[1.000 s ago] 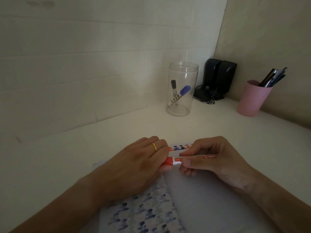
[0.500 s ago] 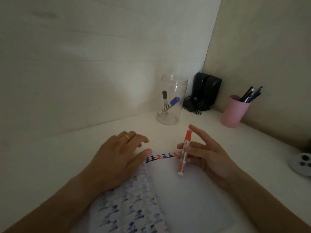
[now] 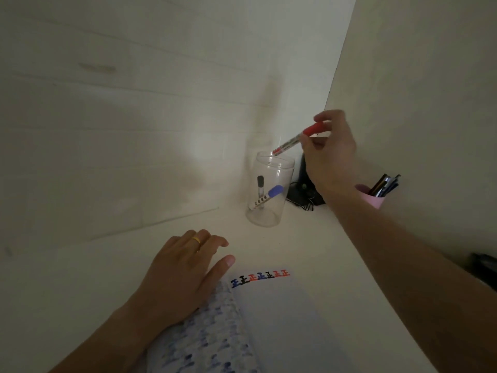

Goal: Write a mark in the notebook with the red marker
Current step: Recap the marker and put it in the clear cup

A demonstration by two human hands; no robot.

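The writing looks finished: a row of red, blue and black marks (image 3: 260, 277) runs along the far edge of the open notebook (image 3: 271, 319), and the red marks at the end of that row nearest the clear jar (image 3: 270, 189) are already on the page, so what seems left is only putting the pen away. The red marker (image 3: 298, 139) is capped, held in the air with its tail end right at the jar's open rim and its red cap tilted up and away from the jar, toward the corner of the walls. The right hand (image 3: 329, 157) is just beside the jar, up above its rim, and its fingers (image 3: 312, 143) are closed on the marker at the cap end, thumb on one side and fingertips on the other; the barrel sticks out free below them. Inside the jar stand a blue-capped marker (image 3: 266, 198) and a black-capped one (image 3: 260, 189). The left hand (image 3: 183, 270) lies flat on the surface well on the near side of the jar, fingers loosely spread and holding nothing, its heel on the notebook's patterned page. My judgement is that dropping the marker into the jar would complete things.
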